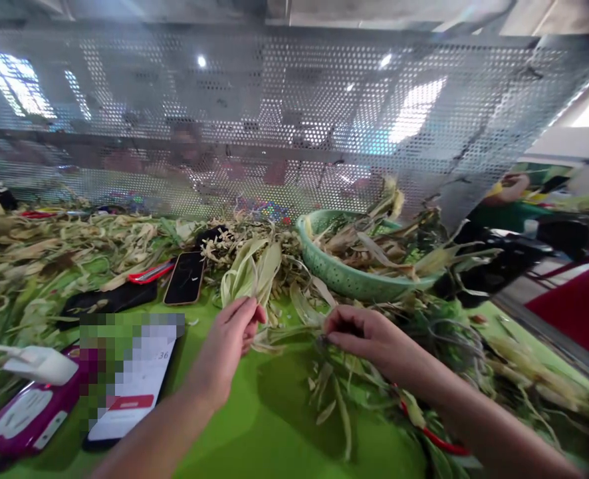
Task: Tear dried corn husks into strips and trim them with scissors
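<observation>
Near the middle, my left hand (237,326) is closed on the gathered lower end of a bundle of corn husks (252,269), whose pale green leaves curve upward into loops. To its right, my right hand (361,329) is closed in a pinch, with thumb and forefinger together. A pale strip of husk lies between the two hands, but whether the right fingertips grip it is unclear. Below the right hand hang or lie narrow green leaf pieces (342,406). Red-handled scissors or a similar red tool (441,442) show partly under the right forearm.
A green colander (354,276) full of husks stands behind my right hand. Loose husks (115,243) cover the back left. A dark phone (183,278), a lit phone (135,406), a purple power bank (25,419) and a red cutter (151,272) lie leftward. Perforated metal panel (284,120) rises behind.
</observation>
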Available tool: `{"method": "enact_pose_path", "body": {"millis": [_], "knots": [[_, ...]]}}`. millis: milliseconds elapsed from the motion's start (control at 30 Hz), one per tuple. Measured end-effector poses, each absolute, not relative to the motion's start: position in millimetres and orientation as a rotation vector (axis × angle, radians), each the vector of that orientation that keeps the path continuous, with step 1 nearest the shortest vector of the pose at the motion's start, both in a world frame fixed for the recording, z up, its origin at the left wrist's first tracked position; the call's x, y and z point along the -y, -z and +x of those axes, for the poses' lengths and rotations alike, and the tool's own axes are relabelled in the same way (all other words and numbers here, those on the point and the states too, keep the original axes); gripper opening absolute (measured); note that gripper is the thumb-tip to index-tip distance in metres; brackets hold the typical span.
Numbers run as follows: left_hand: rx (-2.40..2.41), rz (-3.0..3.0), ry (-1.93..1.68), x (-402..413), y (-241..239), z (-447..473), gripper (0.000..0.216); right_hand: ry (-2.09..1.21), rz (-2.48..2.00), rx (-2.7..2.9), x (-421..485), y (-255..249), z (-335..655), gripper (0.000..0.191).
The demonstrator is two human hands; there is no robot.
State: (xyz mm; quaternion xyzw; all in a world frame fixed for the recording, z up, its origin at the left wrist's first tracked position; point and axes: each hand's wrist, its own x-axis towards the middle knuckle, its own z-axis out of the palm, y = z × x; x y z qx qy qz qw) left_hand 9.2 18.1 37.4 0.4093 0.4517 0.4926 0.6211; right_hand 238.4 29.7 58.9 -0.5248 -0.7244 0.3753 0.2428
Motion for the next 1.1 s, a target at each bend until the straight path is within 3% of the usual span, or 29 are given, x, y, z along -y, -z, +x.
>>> {"method": "enact_pose_path", "body": {"millis": [433, 800, 1100], "knots": [[-0.881, 1.012, -0.948, -20.4, -28.0, 16.8, 0.036, -1.294, -1.191, 1.663, -39.4, -61.3, 195.3, 0.025], [-1.038, 0.946, -0.965, -23.0, -23.0, 20.2, 0.02, -1.41, -1.138, 1.666, -36.8, -44.5, 201.8, 0.025], [-1.103, 0.819, -1.027, -24.5, -25.9, 17.4, 0.024, -0.616, -1.327, 2.149, -55.5, -47.0, 226.9, 0.011]]}}
